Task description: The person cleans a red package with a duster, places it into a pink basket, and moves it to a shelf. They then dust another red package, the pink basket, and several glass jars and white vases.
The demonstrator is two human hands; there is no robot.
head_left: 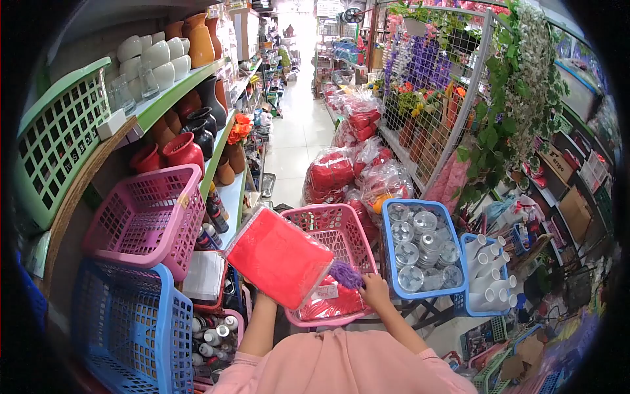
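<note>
A flat red pack point(279, 256) in clear plastic, perhaps folded fabric, is held up tilted by my left hand point(266, 303). The pack hides most of that hand, fingers included. My right hand point(375, 290) is closed at the end of a purple, stringy bundle point(345, 274), whose other end meets the pack's right corner. Both are above a pink plastic basket point(359, 231). Inside the basket, another red plastic-wrapped pack point(328, 301) with a white label lies near my body.
A blue basket of clear plastic cups point(426, 249) stands to the right, beside white vase-like pieces point(485, 276). Bagged red goods point(331, 172) line the aisle ahead. Shelves of vases point(184, 151) and stacked baskets point(134, 328) flank the left; a wire rack point(453, 98) rises ahead right.
</note>
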